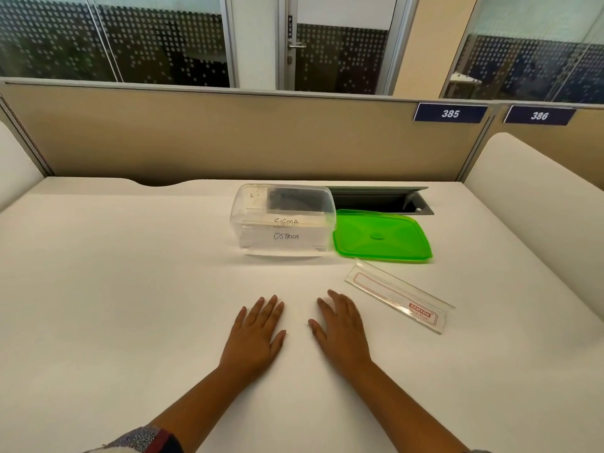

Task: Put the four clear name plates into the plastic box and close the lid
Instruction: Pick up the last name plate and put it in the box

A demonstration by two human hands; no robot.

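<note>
A clear plastic box stands lidless on the white desk at centre back. Inside it I see name plates with handwritten cards reading "SIGMA" and "OSTRICH"; how many plates are in there I cannot tell. The green lid lies flat just right of the box. One clear name plate with a red-bordered label lies on the desk in front of the lid, angled. My left hand and my right hand rest flat on the desk, fingers apart, holding nothing. The loose plate is to the right of my right hand.
A grey cable hatch is sunk into the desk behind the lid. A beige partition with number tags closes the back. White side panels flank the desk on both sides.
</note>
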